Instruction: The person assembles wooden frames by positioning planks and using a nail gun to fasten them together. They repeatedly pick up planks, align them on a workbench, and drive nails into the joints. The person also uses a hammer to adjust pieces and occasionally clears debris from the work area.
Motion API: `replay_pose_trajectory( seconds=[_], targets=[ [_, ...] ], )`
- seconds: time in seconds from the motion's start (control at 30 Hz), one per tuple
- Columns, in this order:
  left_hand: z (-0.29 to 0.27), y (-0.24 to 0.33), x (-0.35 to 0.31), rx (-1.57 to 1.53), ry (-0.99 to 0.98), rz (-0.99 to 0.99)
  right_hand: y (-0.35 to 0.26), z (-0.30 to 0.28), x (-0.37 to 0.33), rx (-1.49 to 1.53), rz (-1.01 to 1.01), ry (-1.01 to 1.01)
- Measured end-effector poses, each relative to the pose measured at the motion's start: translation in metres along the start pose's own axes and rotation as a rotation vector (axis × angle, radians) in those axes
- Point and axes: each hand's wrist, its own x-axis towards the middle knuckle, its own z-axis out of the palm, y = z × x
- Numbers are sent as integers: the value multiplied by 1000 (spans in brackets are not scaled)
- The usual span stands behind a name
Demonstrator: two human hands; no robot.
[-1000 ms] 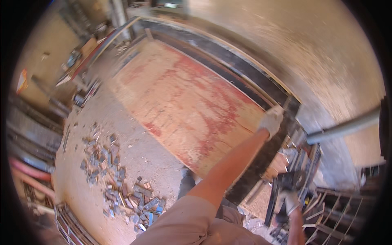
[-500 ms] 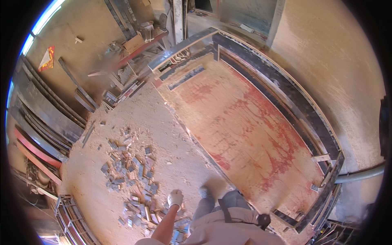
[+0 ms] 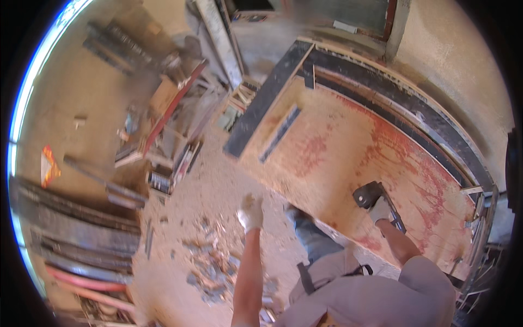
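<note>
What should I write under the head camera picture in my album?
Gloved right hand holds a black tool over a red-stained board; left hand empty.

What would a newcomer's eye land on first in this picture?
Probably the broad, red-stained wooden panel filling much of the right side. Over it, the gloved right hand grips a black tool. At lower centre, a scatter of small offcuts lies on the floor, near the empty, gloved left hand.

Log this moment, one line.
left white-gloved hand: empty | right white-gloved hand: holds black handheld tool | beneath: red-stained wooden board
</note>
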Motion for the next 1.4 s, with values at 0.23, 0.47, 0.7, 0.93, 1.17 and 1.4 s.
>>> replay_pose_trajectory(
  seconds=[0.23, 0.47, 0.7, 0.93, 1.17, 1.4],
  targets=[
    [55, -42, 143, 435, -356, 84, -137, 37, 23, -245, 129, -179],
    [117, -85, 244, 377, -744, 581, -202, 61, 0, -189, 390, -140],
    [49, -78, 242, 390, -728, 1159, -437, 43, -50, 879, 452, -416],
    [-141, 31, 250, -180, -1077, 522, -587, 37, -77, 1454, 743, -344],
    [-111, 48, 290, -182, -1032, 1124, -596, -2, -85, 1738, 797, -452],
    [-112, 44, 292, -272, -947, 1121, -574, -64, -75, 1504, 340, 232]
  ],
)
